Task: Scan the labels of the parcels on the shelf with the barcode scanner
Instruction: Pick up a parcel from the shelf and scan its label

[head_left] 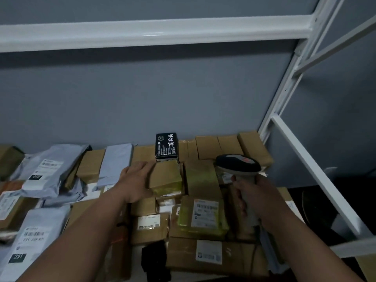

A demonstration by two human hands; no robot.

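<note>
The left hand (pixel 136 181) lies flat-fingered against the taped brown parcel (pixel 165 176) just in front of the black box (pixel 166 146), likely tilting it to expose its label; right of it, the right hand (pixel 255 197) grips the barcode scanner (pixel 238 165), aimed down at the parcels

Dim grey wall (pixel 142 94) behind white shelf frame (pixel 284 110).

the barcode scanner (pixel 238 165), grey with a dark head, stands upright in my right hand (pixel 254 198), head tipped forward over the parcels. my left hand (pixel 135 183) lies on a small brown taped parcel (pixel 165 176), tilted among cardboard boxes and grey mailer bags covering the shelf (pixel 311 165).
</note>
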